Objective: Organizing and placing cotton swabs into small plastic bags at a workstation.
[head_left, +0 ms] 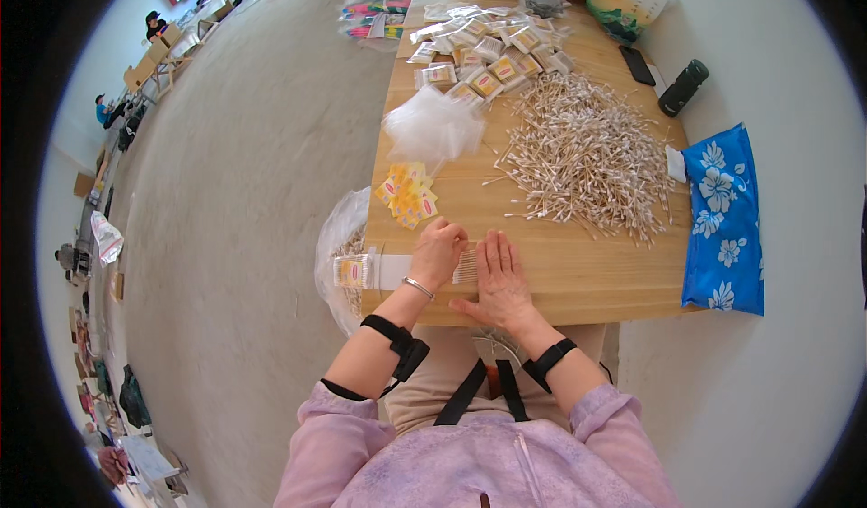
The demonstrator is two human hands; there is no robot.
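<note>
My right hand (502, 282) lies flat near the table's front edge, fingers stretched out, its side against a neat row of cotton swabs (465, 267). On the other side of that row is my left hand (438, 253), its fingers curled together; whatever they hold, if anything, is hidden. Left of it lies a white strip (392, 271), partly covered by the wrist. A clear packet of cotton swabs (350, 271) with a yellow label sits at the table's left edge. Yellow printed cards (408, 195) are fanned out just beyond my left hand.
A large heap of loose cotton swabs (591, 156) covers the table's right side. Farther off are clear plastic bags (435, 127) and piled filled packets (492, 56). A blue flowered pouch (722, 223), a black bottle (684, 88) and a phone (638, 65) line the right edge.
</note>
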